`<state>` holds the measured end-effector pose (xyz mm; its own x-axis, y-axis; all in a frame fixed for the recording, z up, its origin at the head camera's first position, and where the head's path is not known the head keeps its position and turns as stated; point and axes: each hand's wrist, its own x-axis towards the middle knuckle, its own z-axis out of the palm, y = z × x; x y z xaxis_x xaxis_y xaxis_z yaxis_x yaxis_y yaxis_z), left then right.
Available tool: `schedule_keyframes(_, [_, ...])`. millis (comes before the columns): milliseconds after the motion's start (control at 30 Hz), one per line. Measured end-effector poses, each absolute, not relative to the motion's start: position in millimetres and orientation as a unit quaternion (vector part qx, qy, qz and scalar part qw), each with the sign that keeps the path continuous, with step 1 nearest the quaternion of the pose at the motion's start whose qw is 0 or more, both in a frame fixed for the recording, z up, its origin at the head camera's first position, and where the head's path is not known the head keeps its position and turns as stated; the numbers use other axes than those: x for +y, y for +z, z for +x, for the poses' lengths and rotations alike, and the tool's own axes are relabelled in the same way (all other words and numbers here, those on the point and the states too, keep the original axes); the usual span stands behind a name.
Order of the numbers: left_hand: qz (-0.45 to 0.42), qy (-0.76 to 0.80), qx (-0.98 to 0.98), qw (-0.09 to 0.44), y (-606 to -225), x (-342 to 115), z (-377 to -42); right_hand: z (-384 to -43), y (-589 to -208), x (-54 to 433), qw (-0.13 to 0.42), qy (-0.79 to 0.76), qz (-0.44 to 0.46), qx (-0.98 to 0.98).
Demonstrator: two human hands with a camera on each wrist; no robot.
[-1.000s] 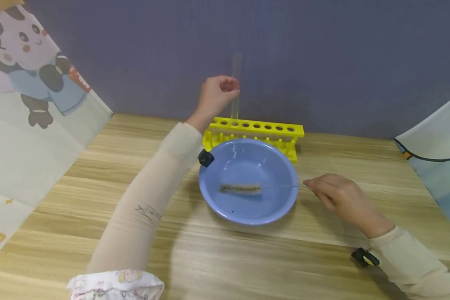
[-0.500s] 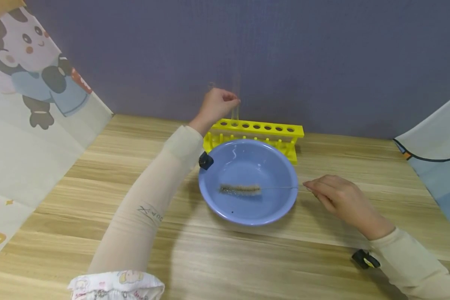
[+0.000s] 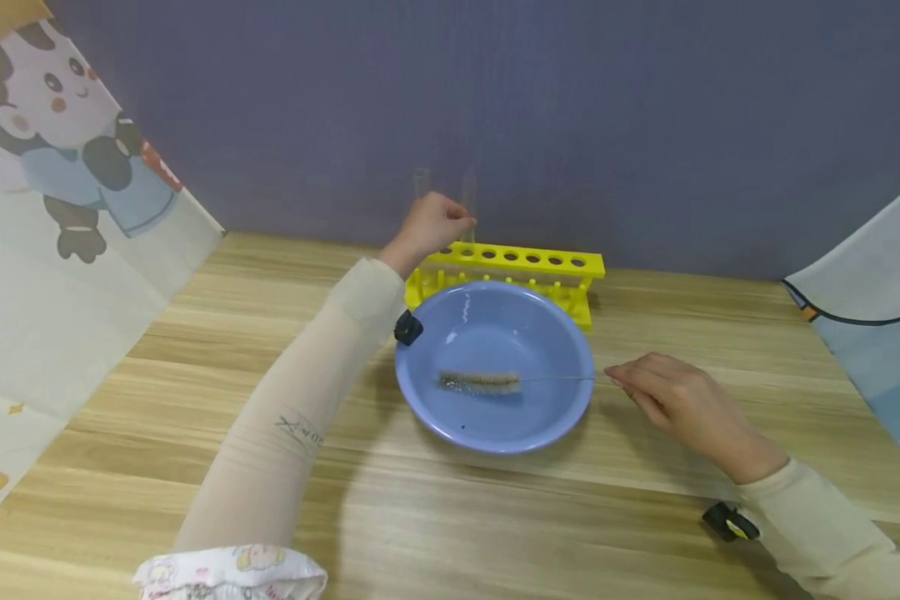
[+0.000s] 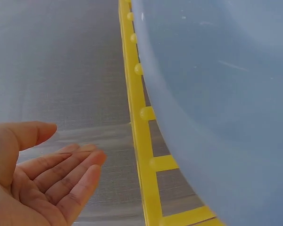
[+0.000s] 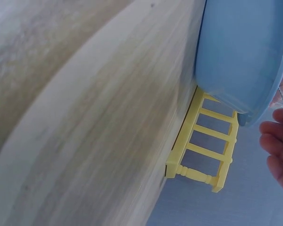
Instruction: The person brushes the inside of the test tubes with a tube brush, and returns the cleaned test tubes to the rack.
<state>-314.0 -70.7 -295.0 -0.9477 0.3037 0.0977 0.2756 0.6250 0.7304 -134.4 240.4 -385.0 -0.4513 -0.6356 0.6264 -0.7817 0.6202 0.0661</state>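
In the head view my left hand (image 3: 433, 223) pinches a clear glass test tube (image 3: 468, 193), which stands upright over a hole of the yellow test tube rack (image 3: 521, 257). The left wrist view shows this tube only as a faint band between thumb and fingers. A second test tube (image 3: 421, 182) rises just behind that hand; its lower part is hidden. My right hand (image 3: 678, 404) grips the thin wire handle of a test tube brush (image 3: 480, 382). The brush's bristled head lies low inside the blue basin (image 3: 495, 437), its wire crossing the right rim.
The basin stands directly in front of the rack and covers part of its base. Several holes to the right in the rack hold no tube. A grey-blue panel (image 3: 645, 125) rises behind the wooden table (image 3: 510, 533). Printed cloth (image 3: 82, 292) hangs at the left.
My left hand has come down with the test tube, which now sits lower in the rack. The second tube behind it has come into sight. The right hand and brush have hardly moved.
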Motion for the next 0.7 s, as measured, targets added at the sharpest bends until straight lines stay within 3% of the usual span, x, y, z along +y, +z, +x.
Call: schedule_keyframes(700, [0.129,0.416,0.898,0.056,-297.3,-74.6,-313.2,-135.5,-387.1,240.5,0.306,0.129,0.407,-0.851])
